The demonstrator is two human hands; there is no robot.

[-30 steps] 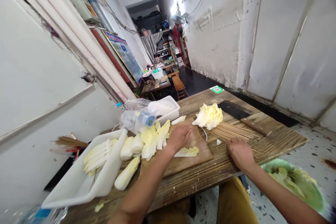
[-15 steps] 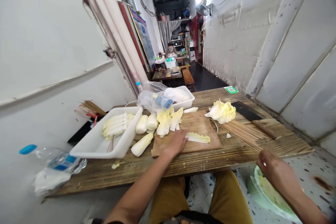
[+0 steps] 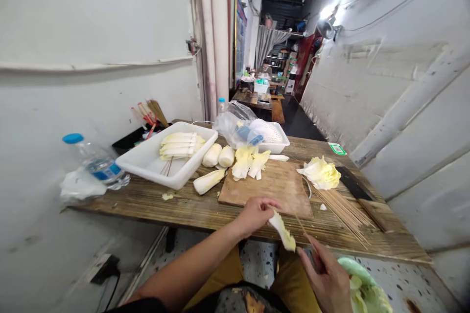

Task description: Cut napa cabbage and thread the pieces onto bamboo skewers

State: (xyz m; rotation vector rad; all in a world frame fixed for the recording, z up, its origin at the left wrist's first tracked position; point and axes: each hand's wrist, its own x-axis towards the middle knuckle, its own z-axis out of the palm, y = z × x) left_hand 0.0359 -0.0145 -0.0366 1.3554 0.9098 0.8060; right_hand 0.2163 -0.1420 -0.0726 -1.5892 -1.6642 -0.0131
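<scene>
My left hand point(image 3: 256, 216) pinches one end of a pale cabbage leaf strip point(image 3: 282, 231) in front of the board's near edge. Between the fingers of my right hand point(image 3: 326, 271) is a thin wooden skewer point(image 3: 301, 226), its upper end slanting up and left. The strip's yellow lower end hangs close to my right thumb; I cannot tell if they touch. Beyond both hands lies the wooden cutting board point(image 3: 273, 188), with loose cabbage leaves point(image 3: 249, 161) at its far left corner. A bundle of skewers point(image 3: 341, 210) rests to the right.
Right of the board are a cabbage heart point(image 3: 320, 172) and a cleaver point(image 3: 354, 183). A white tray point(image 3: 176, 181) with skewered cabbage strips stands left, cabbage pieces point(image 3: 209, 182) beside it. A water bottle point(image 3: 105, 168) is far left. A green bin point(image 3: 356, 269) sits below right.
My left hand has lifted the cabbage strip off the board and brought it nearer. My right hand has moved left from the skewer bundle with a skewer. The view has turned left.
</scene>
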